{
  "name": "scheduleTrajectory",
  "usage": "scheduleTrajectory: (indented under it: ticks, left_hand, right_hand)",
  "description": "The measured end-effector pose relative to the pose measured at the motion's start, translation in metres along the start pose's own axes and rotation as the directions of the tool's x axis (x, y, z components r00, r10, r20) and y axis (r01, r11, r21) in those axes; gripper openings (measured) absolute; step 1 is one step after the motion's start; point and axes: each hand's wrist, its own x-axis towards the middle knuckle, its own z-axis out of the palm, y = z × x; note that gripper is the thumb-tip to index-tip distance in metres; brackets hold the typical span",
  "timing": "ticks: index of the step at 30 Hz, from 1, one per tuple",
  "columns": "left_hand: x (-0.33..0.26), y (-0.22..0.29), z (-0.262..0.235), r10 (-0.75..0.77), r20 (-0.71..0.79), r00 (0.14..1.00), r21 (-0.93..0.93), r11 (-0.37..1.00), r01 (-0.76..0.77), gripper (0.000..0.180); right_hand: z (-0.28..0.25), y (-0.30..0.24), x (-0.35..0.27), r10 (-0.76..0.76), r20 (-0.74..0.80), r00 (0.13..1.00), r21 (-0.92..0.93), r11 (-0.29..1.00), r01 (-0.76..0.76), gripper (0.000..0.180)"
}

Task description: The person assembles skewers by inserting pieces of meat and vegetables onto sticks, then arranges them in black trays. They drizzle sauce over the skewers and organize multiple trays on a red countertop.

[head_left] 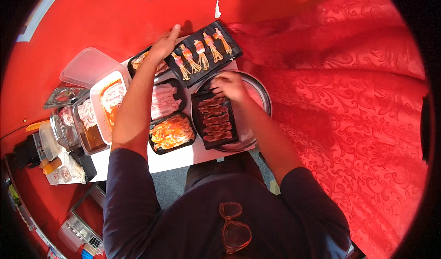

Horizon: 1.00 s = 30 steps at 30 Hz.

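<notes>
My left hand (164,43) is stretched out at the left end of a black rectangular plate (198,81), fingers extended. Across that plate lies a row of several enoki mushroom bundles (200,53) wrapped in pinkish slices. Over the top end of a second black plate (195,121) hovers my right hand (229,85), its fingers bent downward and slightly blurred; whether they pinch anything does not show. Dark reddish meat strips (215,119) lie in rows on this second plate, which overlaps a round metal tray (262,93).
Black trays of orange marinated meat (172,132) and pale sliced meat (164,100) stand left of the strips. Further left are a white tub (95,98), clear containers (69,128) and a translucent lid (92,66). Red patterned cloth (340,98) borders the white table (158,162) on the right.
</notes>
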Motion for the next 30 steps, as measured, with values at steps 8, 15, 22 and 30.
scheduleTrajectory:
  ticks: [8, 15, 22, 30]
  left_hand:
    - [-0.126, -0.023, 0.058, -0.255, 0.103, 0.961, -0.953, 0.251, 0.169, 0.108]
    - [-0.125, -0.024, 0.076, -0.236, 0.128, 0.963, -0.963, 0.202, 0.178, 0.114]
    - [-0.13, -0.009, 0.093, -0.321, 0.073, 0.944, -0.972, 0.191, 0.14, 0.117]
    - [-0.116, -0.007, 0.094, -0.273, 0.097, 0.957, -0.977, 0.159, 0.144, 0.118]
  right_hand:
    - [-0.13, -0.057, 0.055, 0.065, -0.223, 0.973, 0.275, 0.961, -0.001, 0.09]
    - [-0.089, -0.098, 0.107, 0.224, 0.247, 0.943, 0.036, 0.97, -0.24, 0.109]
    - [-0.091, -0.092, 0.115, 0.266, 0.345, 0.9, 0.053, 0.952, -0.302, 0.106]
    - [-0.079, -0.1, 0.093, 0.098, 0.304, 0.948, 0.022, 0.994, -0.11, 0.1]
